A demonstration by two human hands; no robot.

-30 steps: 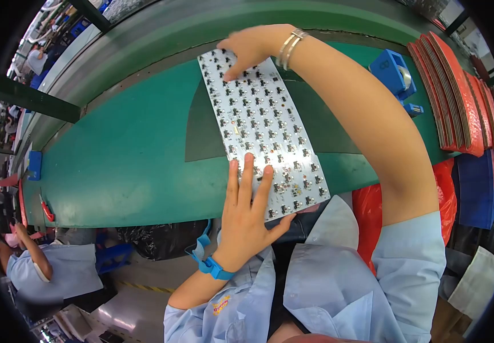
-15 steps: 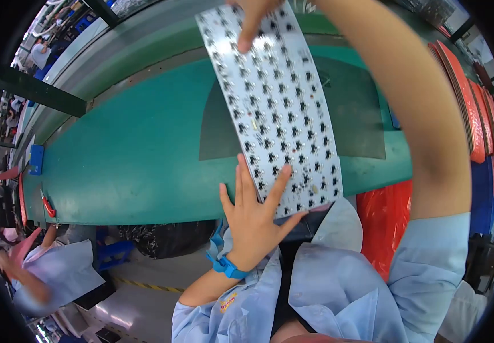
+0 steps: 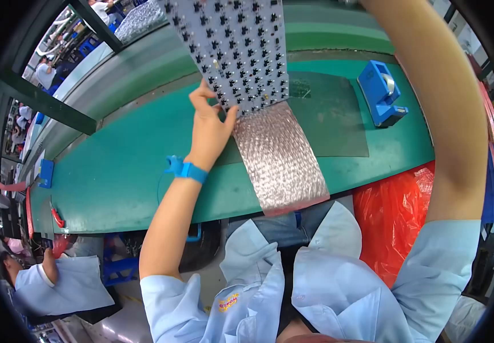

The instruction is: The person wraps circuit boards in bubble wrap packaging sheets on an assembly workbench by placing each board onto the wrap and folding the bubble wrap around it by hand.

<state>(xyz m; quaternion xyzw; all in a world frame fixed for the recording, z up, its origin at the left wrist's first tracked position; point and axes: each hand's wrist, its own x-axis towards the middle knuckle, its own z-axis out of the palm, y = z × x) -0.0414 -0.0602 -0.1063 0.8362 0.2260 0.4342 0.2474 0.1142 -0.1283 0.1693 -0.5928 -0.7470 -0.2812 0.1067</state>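
Observation:
A white keyboard circuit board (image 3: 238, 54) with rows of small black parts stands raised and tilted, its top cut off by the frame edge. My left hand (image 3: 209, 123) grips its lower left corner, thumb at the bottom edge and fingers at the side. A blue band circles that wrist. Below the board, a pink bubble-wrap sheet or bag (image 3: 281, 160) lies on the green mat, its near end at the table's edge. My right forearm reaches up along the right side; the right hand is beyond the top of the picture.
A blue tape dispenser (image 3: 379, 94) stands at the right of the green table mat (image 3: 121, 166). Red-handled cutters (image 3: 57, 218) lie far left near a small blue box (image 3: 46, 173). A red plastic bag (image 3: 393, 214) hangs below the right edge. A co-worker (image 3: 64, 283) sits at left.
The board has moved up and away from me, uncovering the pink bubble wrap. My left hand went from lying spread on the board to gripping its corner. My right hand left the view.

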